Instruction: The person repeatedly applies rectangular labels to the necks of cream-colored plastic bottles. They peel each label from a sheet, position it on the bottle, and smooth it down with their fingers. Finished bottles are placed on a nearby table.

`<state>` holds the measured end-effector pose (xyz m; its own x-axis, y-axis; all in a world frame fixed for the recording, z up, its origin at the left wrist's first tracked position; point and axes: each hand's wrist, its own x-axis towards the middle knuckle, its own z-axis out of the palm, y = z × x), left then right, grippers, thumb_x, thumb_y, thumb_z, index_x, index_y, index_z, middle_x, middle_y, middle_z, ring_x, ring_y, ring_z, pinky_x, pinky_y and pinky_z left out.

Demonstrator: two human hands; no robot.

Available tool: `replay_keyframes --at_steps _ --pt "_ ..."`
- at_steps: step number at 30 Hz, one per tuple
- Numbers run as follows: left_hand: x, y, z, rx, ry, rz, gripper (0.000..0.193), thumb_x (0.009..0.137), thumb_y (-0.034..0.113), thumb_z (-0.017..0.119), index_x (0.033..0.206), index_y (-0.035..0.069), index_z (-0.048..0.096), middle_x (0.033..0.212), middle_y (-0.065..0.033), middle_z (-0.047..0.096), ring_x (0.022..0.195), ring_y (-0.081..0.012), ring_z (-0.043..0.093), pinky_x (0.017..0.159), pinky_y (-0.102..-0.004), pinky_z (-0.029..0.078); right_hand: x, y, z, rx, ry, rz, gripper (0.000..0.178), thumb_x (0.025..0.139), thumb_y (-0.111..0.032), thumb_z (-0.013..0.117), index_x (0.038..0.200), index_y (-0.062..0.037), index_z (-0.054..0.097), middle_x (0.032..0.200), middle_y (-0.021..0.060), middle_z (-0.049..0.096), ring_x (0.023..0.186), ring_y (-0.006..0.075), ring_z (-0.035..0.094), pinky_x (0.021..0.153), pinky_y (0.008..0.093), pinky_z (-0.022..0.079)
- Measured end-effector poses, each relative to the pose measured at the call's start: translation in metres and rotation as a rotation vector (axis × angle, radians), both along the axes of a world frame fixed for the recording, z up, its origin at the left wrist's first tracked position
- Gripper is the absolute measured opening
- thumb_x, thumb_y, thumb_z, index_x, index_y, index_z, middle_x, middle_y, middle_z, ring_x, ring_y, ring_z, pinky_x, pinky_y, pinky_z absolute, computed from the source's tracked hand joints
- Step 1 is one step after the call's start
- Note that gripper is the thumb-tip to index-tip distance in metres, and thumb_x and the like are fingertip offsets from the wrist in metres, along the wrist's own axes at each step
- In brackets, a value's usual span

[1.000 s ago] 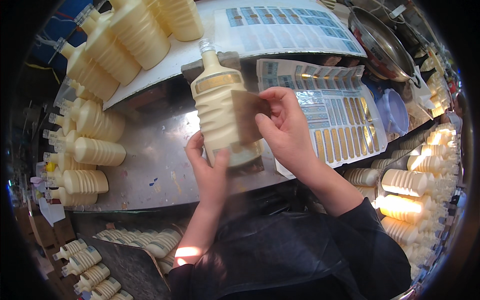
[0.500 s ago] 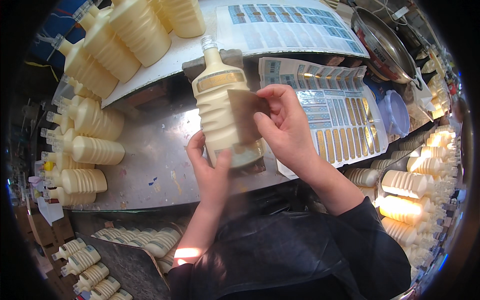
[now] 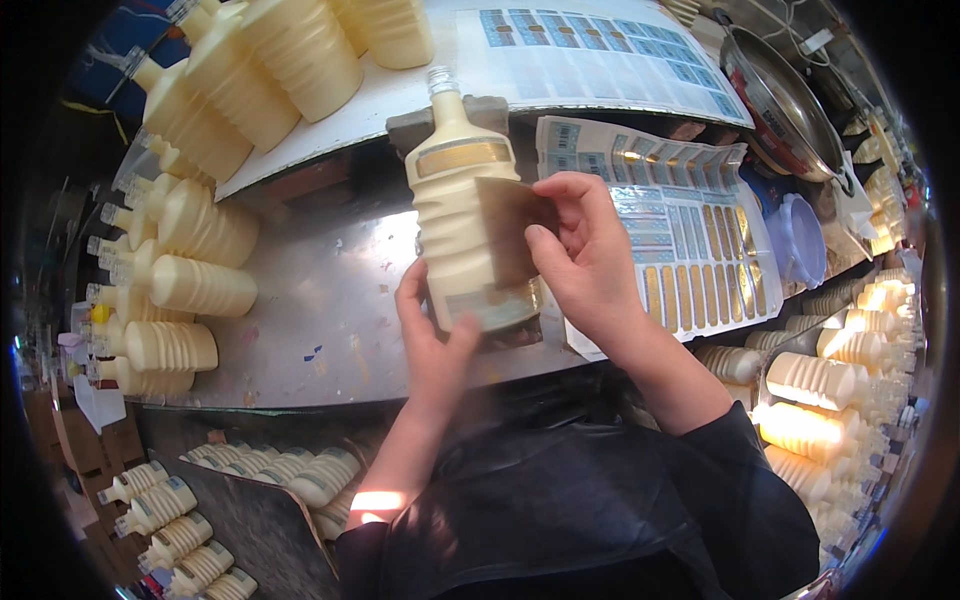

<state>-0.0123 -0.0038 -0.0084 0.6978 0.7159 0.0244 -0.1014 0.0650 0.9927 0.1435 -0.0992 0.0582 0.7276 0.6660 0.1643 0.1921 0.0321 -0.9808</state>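
A cream-coloured ribbed bottle (image 3: 450, 235) with a clear threaded neck lies on a dark block, its neck pointing away from me. Near its shoulder is a gold label strip; a pale bluish label sits at its base. My left hand (image 3: 437, 345) grips the bottle's lower left side, fingers along the edge and the blurred thumb over the base label. Between the thumb and fingers of my right hand (image 3: 590, 255) is a thin brown rectangular piece (image 3: 508, 232). It covers the bottle's right side; whether it presses on the surface I cannot tell.
Sheets of blue and gold labels (image 3: 690, 235) lie right of the bottle, with another sheet (image 3: 600, 60) on the white shelf behind. Cream bottles (image 3: 205, 290) stand and lie at left, with more (image 3: 810, 380) stacked at right. A purple bucket (image 3: 800, 240) and a metal pan (image 3: 780, 90) are far right.
The whole scene has shifted slightly rightward in the picture. Both hands keep nearly the same hold, and my left thumb is still blurred by motion at the base label.
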Motion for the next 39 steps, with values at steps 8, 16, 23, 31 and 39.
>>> replay_keyframes --at_steps 8,16,23,31,39 --pt "-0.009 0.004 -0.021 0.297 0.046 -0.019 0.091 0.079 0.022 0.079 0.153 0.001 0.032 0.143 -0.0187 0.039 0.135 -0.0343 0.041 0.116 -0.0462 0.034 0.008 -0.004 0.0 0.14 0.323 0.046 0.037 0.096 0.003 0.057 0.131 -0.0029 0.053 0.125 0.0065 0.063 0.098 0.0096 0.063 0.083 0.0259 0.052" --pt "-0.005 0.006 0.002 0.815 0.215 0.172 0.091 0.065 0.027 0.093 0.142 -0.001 0.053 0.127 -0.0149 0.058 0.121 -0.0345 0.054 0.106 -0.0446 0.041 0.026 -0.048 -0.026 -0.266 0.531 0.187 0.041 0.109 -0.029 0.043 0.129 -0.0009 0.063 0.066 0.0012 0.058 0.042 0.0054 0.041 0.041 0.0198 0.032" --pt "0.001 0.004 0.008 0.955 0.166 0.29 0.089 0.059 0.035 0.095 0.133 0.001 0.059 0.117 -0.0121 0.061 0.111 -0.0333 0.056 0.099 -0.0469 0.04 0.014 -0.046 -0.043 -0.298 0.581 0.239 0.054 0.112 -0.043 0.037 0.142 -0.003 0.057 0.062 0.0025 0.055 0.036 0.0064 0.037 0.036 0.0218 0.029" --pt "0.0 0.007 0.005 0.869 0.189 0.22 0.087 0.061 0.035 0.095 0.133 0.001 0.06 0.12 -0.0138 0.061 0.113 -0.0346 0.057 0.101 -0.0472 0.041 0.015 -0.054 -0.031 -0.267 0.515 0.248 0.044 0.109 -0.03 0.04 0.139 -0.0048 0.061 0.066 0.0026 0.057 0.037 0.0066 0.04 0.036 0.0223 0.03" --pt "-0.007 0.011 -0.003 0.442 0.166 -0.004 0.092 0.085 0.057 0.078 0.148 -0.002 0.048 0.141 -0.0142 0.053 0.134 -0.0267 0.049 0.114 -0.0389 0.036 0.006 -0.058 -0.006 -0.224 0.364 0.304 0.05 0.097 -0.005 0.048 0.146 0.0001 0.054 0.078 0.0033 0.065 0.061 0.0063 0.057 0.058 0.0203 0.046"
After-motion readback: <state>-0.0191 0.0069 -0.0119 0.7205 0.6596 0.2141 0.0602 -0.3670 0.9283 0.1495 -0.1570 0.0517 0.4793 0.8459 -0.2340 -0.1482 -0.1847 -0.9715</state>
